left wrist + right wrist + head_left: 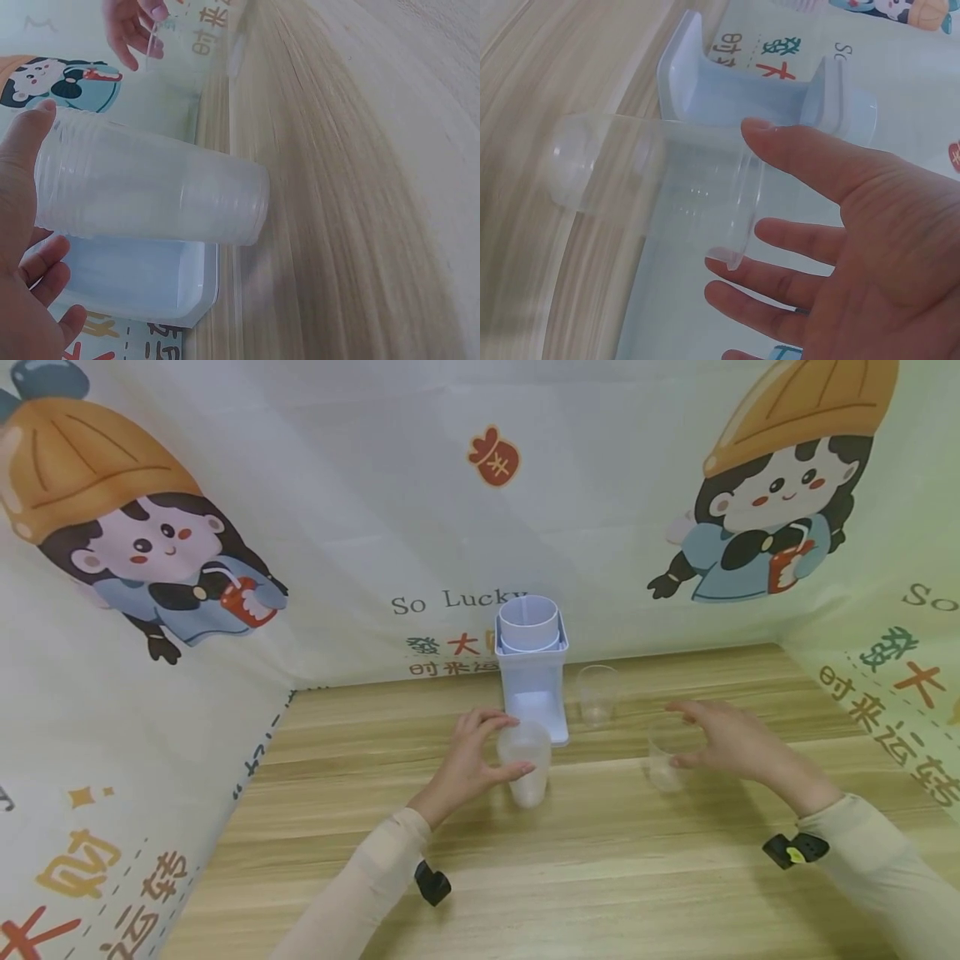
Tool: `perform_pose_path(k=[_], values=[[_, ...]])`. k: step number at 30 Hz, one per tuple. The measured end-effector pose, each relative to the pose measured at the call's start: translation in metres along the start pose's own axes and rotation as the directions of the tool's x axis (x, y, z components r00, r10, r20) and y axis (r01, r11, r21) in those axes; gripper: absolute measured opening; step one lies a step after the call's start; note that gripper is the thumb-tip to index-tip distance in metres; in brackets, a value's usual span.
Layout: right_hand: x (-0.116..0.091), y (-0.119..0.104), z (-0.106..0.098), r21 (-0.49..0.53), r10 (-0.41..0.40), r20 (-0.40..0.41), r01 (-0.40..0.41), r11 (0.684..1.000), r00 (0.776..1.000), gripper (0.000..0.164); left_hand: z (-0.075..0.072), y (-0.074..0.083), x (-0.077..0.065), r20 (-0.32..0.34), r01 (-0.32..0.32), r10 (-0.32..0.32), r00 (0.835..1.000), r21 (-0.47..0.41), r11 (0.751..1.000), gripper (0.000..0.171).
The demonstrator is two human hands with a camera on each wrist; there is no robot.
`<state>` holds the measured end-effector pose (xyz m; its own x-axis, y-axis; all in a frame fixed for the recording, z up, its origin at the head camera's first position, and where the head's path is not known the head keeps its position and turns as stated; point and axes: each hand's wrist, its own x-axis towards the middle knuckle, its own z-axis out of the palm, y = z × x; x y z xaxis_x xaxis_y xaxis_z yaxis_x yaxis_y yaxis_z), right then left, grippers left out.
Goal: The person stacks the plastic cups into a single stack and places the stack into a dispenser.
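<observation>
Nearest, the sleeves [870,852]; the left hand [468,762] grips a stack of cups [529,781], thumb opposite fingers, while the right hand [731,739] pinches a cup [663,770] near its rim; beyond the left hand stands a holder [532,675], beside it a second cup [597,700]

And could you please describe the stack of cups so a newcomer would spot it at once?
On the wooden table, find the pale blue holder near the printed backdrop. Just in front of it, the left hand curves around the stack of cups. Cloudy, with several ridges ringing its wide end, it differs from the two clearer cups to its right.
</observation>
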<state>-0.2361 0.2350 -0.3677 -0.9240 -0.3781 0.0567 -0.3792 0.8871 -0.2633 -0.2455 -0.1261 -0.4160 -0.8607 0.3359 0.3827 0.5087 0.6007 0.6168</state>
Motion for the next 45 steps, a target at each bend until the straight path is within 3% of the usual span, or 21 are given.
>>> perform_pose_path(k=[25, 45], values=[[0.007, -0.028, 0.007, 0.04, -0.072, -0.059, 0.074, 0.996, 0.996, 0.074, 0.002, 0.0, 0.0, 0.004, 0.0, 0.0, 1.0, 0.001, 1.0, 0.065], [0.02, -0.05, 0.016, 0.039, -0.179, -0.115, 0.184, 0.982, 0.977, 0.071, 0.001, 0.0, -0.001, 0.006, -0.003, 0.003, 1.0, 0.005, 1.0, 0.065]])
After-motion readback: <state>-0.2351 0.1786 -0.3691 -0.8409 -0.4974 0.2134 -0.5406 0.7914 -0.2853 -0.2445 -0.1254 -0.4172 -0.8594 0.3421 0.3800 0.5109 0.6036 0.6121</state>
